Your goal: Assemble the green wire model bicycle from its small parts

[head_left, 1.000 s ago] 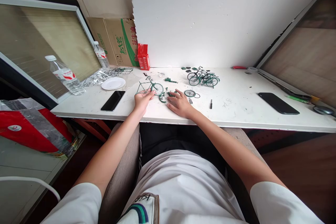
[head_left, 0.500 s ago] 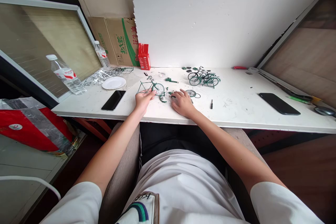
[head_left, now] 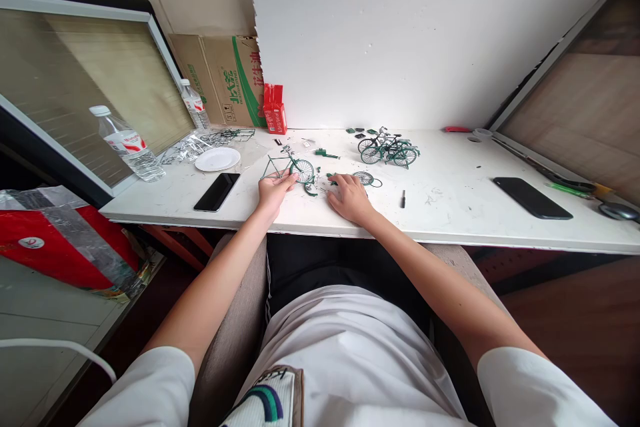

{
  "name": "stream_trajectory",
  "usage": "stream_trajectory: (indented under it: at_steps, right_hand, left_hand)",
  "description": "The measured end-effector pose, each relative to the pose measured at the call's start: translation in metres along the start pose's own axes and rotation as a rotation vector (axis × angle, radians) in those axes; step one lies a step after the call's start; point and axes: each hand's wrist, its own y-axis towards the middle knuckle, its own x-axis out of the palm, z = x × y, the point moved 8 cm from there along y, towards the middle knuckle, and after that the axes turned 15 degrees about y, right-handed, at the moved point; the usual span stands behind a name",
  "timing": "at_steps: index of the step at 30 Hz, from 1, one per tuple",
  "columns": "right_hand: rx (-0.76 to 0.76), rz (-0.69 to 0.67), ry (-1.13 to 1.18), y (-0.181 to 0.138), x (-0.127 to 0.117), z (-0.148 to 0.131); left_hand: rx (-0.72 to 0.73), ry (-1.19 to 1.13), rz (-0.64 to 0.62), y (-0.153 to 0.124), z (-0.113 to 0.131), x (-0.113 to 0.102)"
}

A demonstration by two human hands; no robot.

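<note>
My left hand (head_left: 273, 192) grips an unfinished green model bicycle (head_left: 302, 170), its fingers and thumb closed near the front wheel. The bicycle has a frame, handlebar and front wheel; no rear wheel shows. Palm down on the table, my right hand (head_left: 350, 199) has its thumb apart and its fingertips at small dark green parts (head_left: 332, 177). Just beyond those fingers lies a loose spoked wheel (head_left: 364, 177). Between the hands are a curved green piece (head_left: 311, 190) and tiny bits. A longer green part (head_left: 326, 153) lies farther back.
Assembled model bicycles (head_left: 389, 151) stand at the back. A small screwdriver-like tool (head_left: 403, 199) lies right of my right hand. Phones (head_left: 217, 191) (head_left: 532, 198) lie at both sides. A white plate (head_left: 217, 159), water bottles (head_left: 127, 147) and a red box (head_left: 275, 109) are left.
My right hand has shifted very slightly, its fingers still among the small parts. The left hand keeps the model bicycle in nearly the same place.
</note>
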Motion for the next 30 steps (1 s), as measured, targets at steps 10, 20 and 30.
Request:
stream_trajectory:
  at_steps: [10, 20, 30]
  right_hand:
    - [-0.159, -0.075, 0.020, -0.001, 0.005, -0.012]
    - [-0.128, -0.005, 0.055, 0.002, -0.001, -0.008]
    - [-0.100, 0.033, 0.070, 0.003, -0.004, -0.004]
  left_hand:
    - [-0.003, 0.001, -0.013, -0.002, 0.003, 0.002]
    - [0.007, 0.013, -0.019, -0.001, 0.001, 0.002]
    - [0.007, 0.026, -0.016, 0.000, 0.000, 0.002]
